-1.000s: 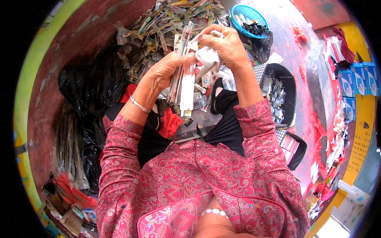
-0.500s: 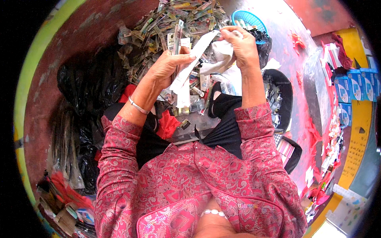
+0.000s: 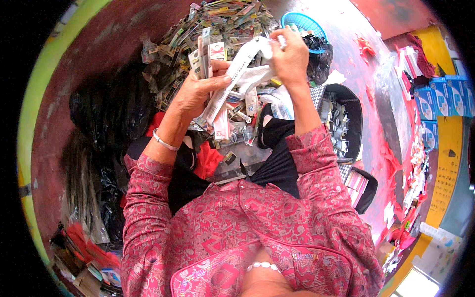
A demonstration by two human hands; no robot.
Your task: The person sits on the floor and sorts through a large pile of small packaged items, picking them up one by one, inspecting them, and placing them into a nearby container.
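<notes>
Red floor fills the room, with a green and yellow edge far on the left. Next to that edge lie black plastic bags (image 3: pixel 111 111) and some long clear packs. A big pile of small packets (image 3: pixel 217 24) sits on the floor in front of the person, near the top. The left hand (image 3: pixel 198 91) is raised over the lap, and its fingers are closed tight around a bunch of flat packets (image 3: pixel 205 52) that stand up out of the fist. A long white strip (image 3: pixel 232 79) runs from under the left thumb up to the right hand (image 3: pixel 292 57). The right hand's fingers pinch the top end of that strip, so both hands hold it between them. Just behind the right hand sits a blue basket (image 3: pixel 299 20). A black tray (image 3: pixel 346 116) with small things in it lies on the right. Blue boxes (image 3: pixel 445 101) stand far right by the yellow wall.
</notes>
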